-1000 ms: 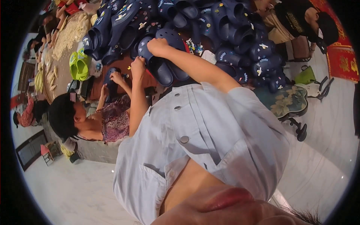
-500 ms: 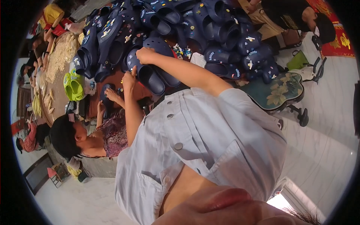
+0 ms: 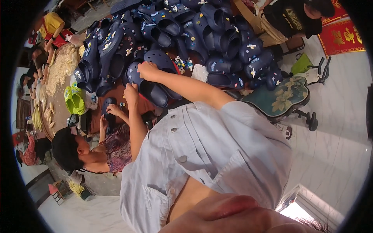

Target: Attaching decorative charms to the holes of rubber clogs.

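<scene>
A pair of navy perforated clogs lies in front of me, toes pointing away: the left clog [image 3: 155, 95] and the right clog [image 3: 163, 59]. My right hand [image 3: 148, 71] is closed on top of the left clog's toe part, its fingertips mostly hidden. Beside that clog's left edge, my left hand [image 3: 131, 92] is closed in a pinch. Whatever its fingers hold is too small to make out. Small colourful shoe charms [image 3: 182, 64] lie just beyond the right clog.
A large heap of navy clogs [image 3: 163, 25] with charms covers the table beyond. At left, a co-worker in a cap [image 3: 68, 149] handles another navy clog [image 3: 110, 104] near lime green clogs [image 3: 74, 99]. A flower-patterned stool [image 3: 278, 97] stands at right; another person [image 3: 289, 19] is beyond.
The view has tilted, so the table and clogs sit slightly lower in the picture. Both my hands stay at the left clog, with little change in their hold.
</scene>
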`<state>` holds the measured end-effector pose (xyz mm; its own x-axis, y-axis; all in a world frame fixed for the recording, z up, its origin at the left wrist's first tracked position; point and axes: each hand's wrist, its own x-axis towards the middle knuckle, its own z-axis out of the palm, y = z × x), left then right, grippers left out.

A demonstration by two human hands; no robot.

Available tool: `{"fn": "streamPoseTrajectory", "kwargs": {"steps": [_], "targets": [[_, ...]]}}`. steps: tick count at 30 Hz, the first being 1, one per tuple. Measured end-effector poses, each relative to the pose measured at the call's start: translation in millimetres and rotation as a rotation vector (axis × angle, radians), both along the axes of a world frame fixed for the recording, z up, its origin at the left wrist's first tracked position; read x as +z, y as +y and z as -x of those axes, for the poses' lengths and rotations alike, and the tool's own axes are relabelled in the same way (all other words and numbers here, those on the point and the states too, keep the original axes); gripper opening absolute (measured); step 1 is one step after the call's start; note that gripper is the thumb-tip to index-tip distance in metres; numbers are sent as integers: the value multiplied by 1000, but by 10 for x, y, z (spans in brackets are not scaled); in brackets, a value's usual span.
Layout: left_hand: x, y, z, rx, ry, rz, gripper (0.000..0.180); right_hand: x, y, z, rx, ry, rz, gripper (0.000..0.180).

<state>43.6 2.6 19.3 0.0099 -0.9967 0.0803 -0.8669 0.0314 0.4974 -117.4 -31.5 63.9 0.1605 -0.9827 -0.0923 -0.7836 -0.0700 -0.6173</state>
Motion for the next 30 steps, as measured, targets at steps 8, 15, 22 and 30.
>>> {"fn": "streamPoseTrajectory", "kwargs": {"steps": [8,15,22,30], "targets": [[-155,-7,-111,-8,1,76,24,-21,105,-53,-5,-65,111,29],[-72,55,-132,-5,418,-53,24,-32,75,-1,-21,-53,102,27],[-177,27,-52,1,107,47,31,-98,-27,9,-19,-44,-11,28],[-189,72,24,93,155,34,28,-313,-158,7,-59,-48,47,13]]}}
